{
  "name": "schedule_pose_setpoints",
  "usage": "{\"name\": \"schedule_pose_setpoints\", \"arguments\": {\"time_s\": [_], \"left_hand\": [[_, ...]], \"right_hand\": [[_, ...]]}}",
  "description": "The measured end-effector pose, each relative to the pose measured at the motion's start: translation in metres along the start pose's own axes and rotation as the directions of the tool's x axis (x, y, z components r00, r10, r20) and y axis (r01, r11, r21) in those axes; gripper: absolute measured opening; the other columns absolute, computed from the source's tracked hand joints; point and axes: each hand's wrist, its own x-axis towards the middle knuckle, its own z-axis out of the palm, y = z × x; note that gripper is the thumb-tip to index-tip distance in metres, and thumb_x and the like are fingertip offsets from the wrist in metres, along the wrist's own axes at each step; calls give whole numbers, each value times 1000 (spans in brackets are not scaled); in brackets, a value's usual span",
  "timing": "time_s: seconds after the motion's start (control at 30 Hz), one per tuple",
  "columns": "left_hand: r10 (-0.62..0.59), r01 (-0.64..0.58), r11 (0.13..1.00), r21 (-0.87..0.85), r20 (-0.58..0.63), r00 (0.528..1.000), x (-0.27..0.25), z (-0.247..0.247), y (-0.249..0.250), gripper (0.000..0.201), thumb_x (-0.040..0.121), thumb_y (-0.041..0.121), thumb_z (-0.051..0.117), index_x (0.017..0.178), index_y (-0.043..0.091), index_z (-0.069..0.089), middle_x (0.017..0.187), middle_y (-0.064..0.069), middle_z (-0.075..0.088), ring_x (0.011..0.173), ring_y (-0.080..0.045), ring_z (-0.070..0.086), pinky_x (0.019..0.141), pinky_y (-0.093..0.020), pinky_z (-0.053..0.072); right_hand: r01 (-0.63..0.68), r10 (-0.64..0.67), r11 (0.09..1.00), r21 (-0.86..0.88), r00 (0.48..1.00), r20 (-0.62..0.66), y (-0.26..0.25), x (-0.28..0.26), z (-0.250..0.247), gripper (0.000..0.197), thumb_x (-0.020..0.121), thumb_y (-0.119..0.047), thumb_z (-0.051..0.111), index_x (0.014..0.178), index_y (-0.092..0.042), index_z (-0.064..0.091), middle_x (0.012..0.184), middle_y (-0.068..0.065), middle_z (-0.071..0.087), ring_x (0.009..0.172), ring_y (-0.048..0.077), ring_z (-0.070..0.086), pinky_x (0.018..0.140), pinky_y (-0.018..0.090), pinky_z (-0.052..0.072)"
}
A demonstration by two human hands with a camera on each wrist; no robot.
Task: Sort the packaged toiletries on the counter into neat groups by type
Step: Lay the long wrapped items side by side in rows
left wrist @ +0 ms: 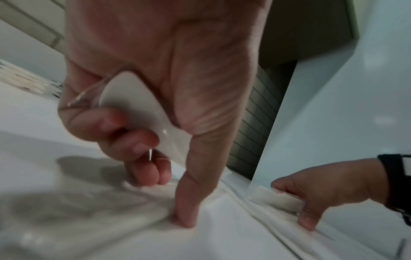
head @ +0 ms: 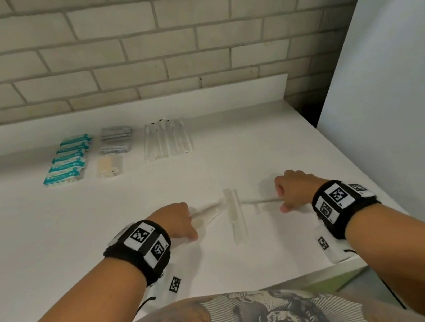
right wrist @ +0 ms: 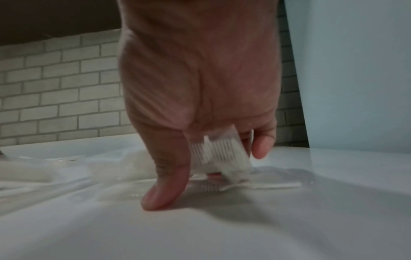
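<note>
- left hand (head: 178, 223): fingers curled round a white plastic comb in a clear wrapper (head: 206, 213); left wrist view shows the rounded white end of it (left wrist: 131, 103) tucked against the palm, thumb tip pressed down on the white counter top (head: 78, 237)
- right hand (head: 292, 190): pinching a second wrapped white comb (head: 261, 203) by its near end; right wrist view shows comb teeth (right wrist: 219, 154) between the fingers and the thumb, thumb tip down on the counter
- both held combs lie low over the front of the counter, angled in toward each other
- between the two hands: a third clear-wrapped white comb (head: 235, 214) flat on the counter, pointing away from the person, touched by neither hand
- back left, near the tiled brick wall (head: 132, 48), sorted groups in a row:
  - column of five teal-and-white flat packets (head: 67, 163)
  - just right of it, a stack of grey foil sachets (head: 116, 140), with a beige item in clear wrap (head: 109, 166) in front; too blurred to tell what it is
  - further right, a row of long clear-wrapped white items (head: 167, 140), side by side, probably toothbrushes
- groups are well apart from the three combs at the front
- black wristbands with printed square markers (head: 142, 243) on both wrists
- pale flat panel (head: 399, 61) stands at the right end of the counter
</note>
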Motion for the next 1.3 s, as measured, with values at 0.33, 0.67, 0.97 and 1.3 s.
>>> {"name": "schedule_pose_setpoints", "arguments": {"time_s": [0.33, 0.67, 0.97, 1.3], "left_hand": [[50, -50, 999, 5, 58, 997, -6, -2, -29, 34, 82, 41, 65, 96, 11, 56, 86, 1, 55, 77, -16, 52, 56, -21, 34], [101, -106, 988, 108, 51, 994, -12, -9, -66, 26, 92, 31, 50, 106, 10, 55, 98, -3, 54, 84, -18, 47, 66, -25, 35], [72, -86, 986, -141, -100, 992, 2, -14, -96, 9, 91, 16, 42, 96, 19, 48, 81, 8, 48, 76, -14, 46, 59, -23, 32], [38, -213, 375, -902, -215, 976, 43, -60, -14, 6, 91, 19, 62, 95, 18, 65, 83, 4, 62, 75, -13, 52, 64, -23, 36]], "right_hand": [[-78, 60, 976, 203, 994, 95, -38, -12, -5, 36, 90, -24, 55, 122, -6, 52, 108, 6, 57, 90, 21, 53, 68, 25, 41], [-62, 58, 985, 159, 998, 30, -132, 2, 6, 37, 90, -16, 49, 126, -9, 46, 126, 13, 49, 115, 30, 49, 82, 33, 44], [-81, 49, 977, 195, 985, 164, -142, 23, -1, 22, 83, -5, 49, 105, -3, 52, 89, 7, 56, 79, 23, 53, 53, 23, 39], [-64, 61, 920, 388, 998, 20, -31, 49, -52, 55, 81, -55, 64, 117, -13, 58, 116, 6, 59, 112, 27, 56, 92, 34, 47]]}}
